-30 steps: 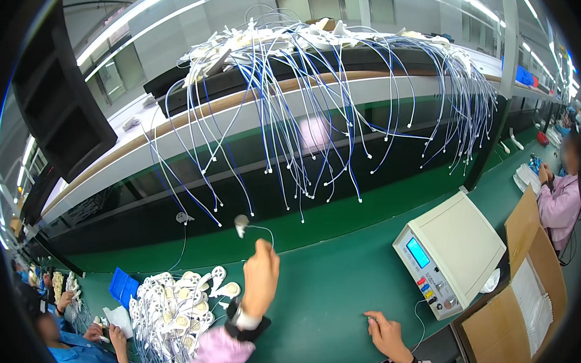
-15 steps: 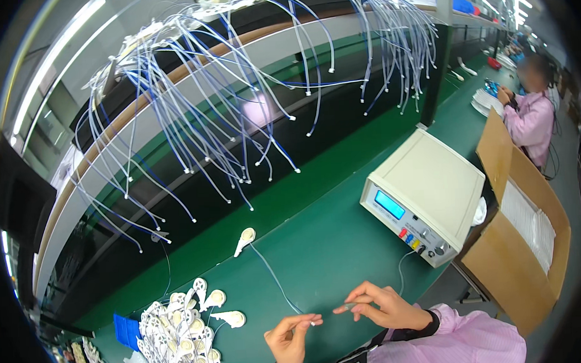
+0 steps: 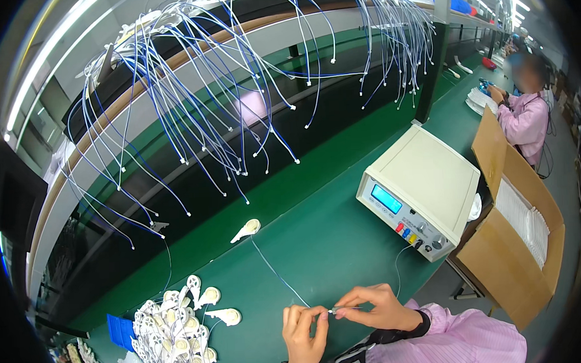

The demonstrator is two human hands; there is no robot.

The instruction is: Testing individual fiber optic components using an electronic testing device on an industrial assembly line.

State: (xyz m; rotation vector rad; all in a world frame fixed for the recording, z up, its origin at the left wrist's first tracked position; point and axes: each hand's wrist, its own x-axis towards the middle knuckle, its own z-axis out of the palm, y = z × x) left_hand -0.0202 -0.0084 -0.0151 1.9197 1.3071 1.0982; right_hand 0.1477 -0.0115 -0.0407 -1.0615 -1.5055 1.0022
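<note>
Cardboard box (image 3: 499, 283), right of frame: flaps up, holding a close-packed row of white strips (image 3: 525, 221). Blue bin (image 3: 121, 331), lower left: contents cannot be made out. White parts (image 3: 181, 345) with leads lie heaped just beside it on the green bench (image 3: 331, 257).

One loose part (image 3: 246, 230), white, lies left of centre near the far edge of the bench. Its cable (image 3: 276, 272) runs down to the left hand (image 3: 302, 335), lower centre, which pinches the end between thumb and fingers.

Right hand (image 3: 378, 308), just beside it: thumb and forefinger closed on a small connector (image 3: 333, 311), fingertips nearly meeting the left's. Whether the two ends are mated: cannot tell.

Cream meter (image 3: 422, 183), right of centre: screen lit, lead (image 3: 397, 274) dropping behind the right hand.
</note>
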